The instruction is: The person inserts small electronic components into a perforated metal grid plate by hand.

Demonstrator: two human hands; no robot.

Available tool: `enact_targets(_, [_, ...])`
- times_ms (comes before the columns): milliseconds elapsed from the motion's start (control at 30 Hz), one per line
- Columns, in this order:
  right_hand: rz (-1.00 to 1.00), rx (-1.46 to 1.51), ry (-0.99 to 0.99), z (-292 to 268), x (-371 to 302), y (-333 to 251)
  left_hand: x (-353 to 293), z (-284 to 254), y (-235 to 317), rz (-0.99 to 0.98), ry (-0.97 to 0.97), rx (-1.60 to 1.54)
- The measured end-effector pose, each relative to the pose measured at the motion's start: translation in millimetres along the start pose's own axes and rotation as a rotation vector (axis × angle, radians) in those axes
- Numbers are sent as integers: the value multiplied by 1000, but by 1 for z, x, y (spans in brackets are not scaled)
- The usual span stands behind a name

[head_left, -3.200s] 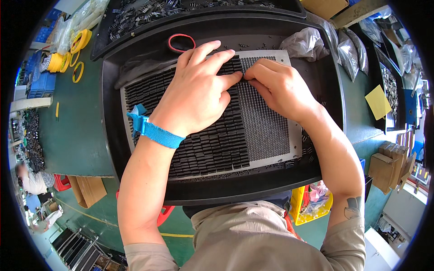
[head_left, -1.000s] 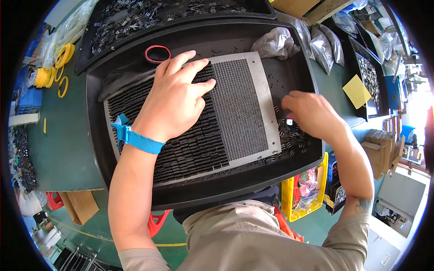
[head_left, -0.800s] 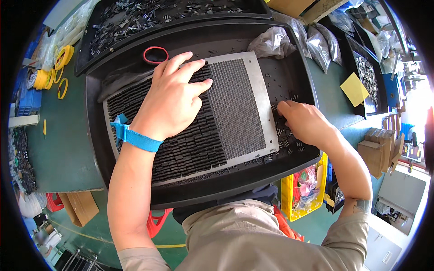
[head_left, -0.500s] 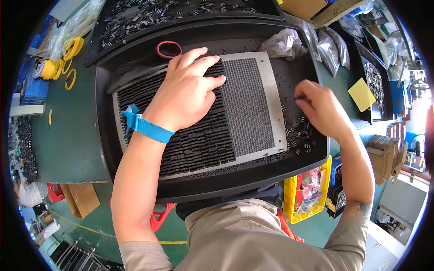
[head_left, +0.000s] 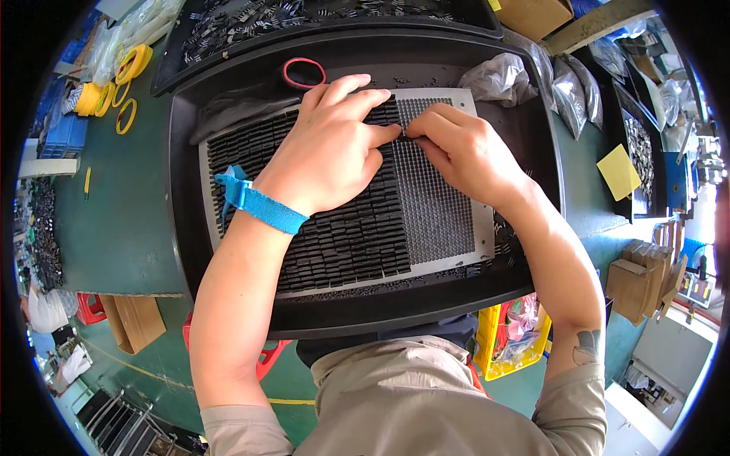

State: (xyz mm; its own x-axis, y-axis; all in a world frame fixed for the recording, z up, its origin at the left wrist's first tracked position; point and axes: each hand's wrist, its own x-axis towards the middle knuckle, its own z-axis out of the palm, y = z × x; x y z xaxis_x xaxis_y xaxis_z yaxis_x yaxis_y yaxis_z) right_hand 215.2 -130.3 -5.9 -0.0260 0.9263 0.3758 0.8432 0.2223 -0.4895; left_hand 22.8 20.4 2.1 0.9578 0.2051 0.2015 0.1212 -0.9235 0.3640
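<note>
A pale metal plate with a grid of small holes [head_left: 439, 201] lies inside a large black tray [head_left: 411, 313]. Rows of small black pronged pieces [head_left: 346, 239] cover its left and middle part; bare holes show on the right. My left hand [head_left: 327, 152], with a blue wrist strap [head_left: 266, 211], rests over the filled rows, fingers spread, its index fingertip at their right edge. Right beside that fingertip, my right hand [head_left: 468, 152] pinches a small dark piece [head_left: 404, 134], mostly hidden by the fingers, at the boundary between filled rows and bare holes.
Loose black pieces [head_left: 506, 235] lie in the tray right of the plate. Behind stands another black tray of pieces [head_left: 251, 34]. Plastic bags [head_left: 498, 80] sit at the back right, and a red-rimmed black round thing [head_left: 304, 72] at the back. Yellow tape rolls [head_left: 133, 64] lie left.
My right hand has moved left from the tray's right side to the plate, beside my left fingertips. My left hand stays over the rows; the whole view has shifted slightly.
</note>
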Motion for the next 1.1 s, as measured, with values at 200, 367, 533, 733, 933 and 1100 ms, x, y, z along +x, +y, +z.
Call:
enact_targets(200, [9, -7, -19, 7, -1, 4, -1, 3, -3, 10, 2, -10])
enact_targets(367, [-5, 4, -16, 8, 0, 6, 0, 3, -2, 0, -4, -21])
enact_targets(533, [-6, 13, -9, 8, -1, 6, 0, 2, -1, -8, -1, -4])
enact_targets(733, [17, -15, -30, 9, -4, 4, 0, 2, -1, -8, -2, -18])
enact_targets(933, [-13, -71, -50, 7, -4, -1, 0, 3, -2, -1, -5, -15])
enact_targets(1100, [-42, -102, -36, 11, 0, -2, -1, 2, -2, 2, -1, -3])
